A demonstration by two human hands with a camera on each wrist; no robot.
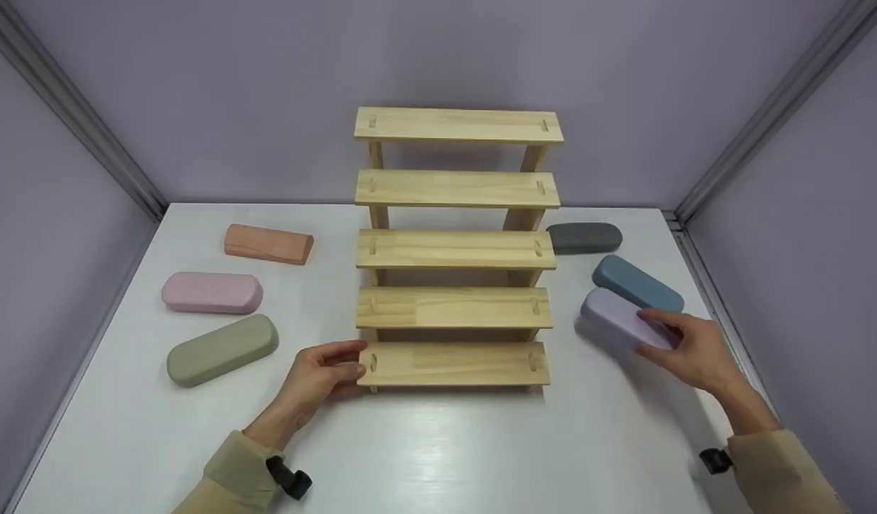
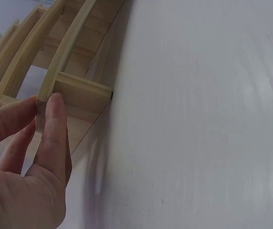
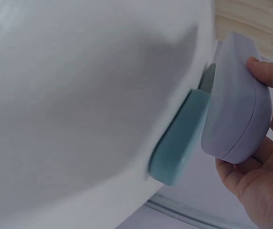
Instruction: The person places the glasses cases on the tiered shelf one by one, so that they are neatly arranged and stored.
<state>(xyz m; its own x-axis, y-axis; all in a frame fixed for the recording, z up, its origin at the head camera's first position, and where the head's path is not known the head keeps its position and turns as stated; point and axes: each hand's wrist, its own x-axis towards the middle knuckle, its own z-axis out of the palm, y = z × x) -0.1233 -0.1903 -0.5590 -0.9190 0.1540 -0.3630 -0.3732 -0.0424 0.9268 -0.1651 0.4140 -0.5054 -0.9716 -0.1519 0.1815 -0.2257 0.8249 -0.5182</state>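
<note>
- A person's right hand (image 1: 695, 353) pinches a smooth lavender oblong case with rounded ends (image 1: 616, 315), thumb on one side, fingers on the other. The case hangs above the right side of a glossy white table (image 1: 445, 457), casting a shadow there.
- The left hand (image 1: 313, 382), well apart from the right, pinches the left end of the lowest step of a pale wooden five-step rack (image 1: 456, 364) standing mid-table.
- Likeliest trouble: the case slips, since its surface looks slick and the grip takes only its near end.
- Another risk: the case knocks the teal-blue oblong case (image 1: 638, 283) just behind it (whether the two touch, I cannot tell), or, beyond that, the dark grey rounded case (image 1: 585, 238) beside the rack.
- The rack could skid or tilt if the left hand pulls or lifts, as the table looks smooth and the hold is at one corner.
- No brand, label or writing can be read: the lavender case shows only a thin seam, and the rack bare wood grain and joint slots.
</note>
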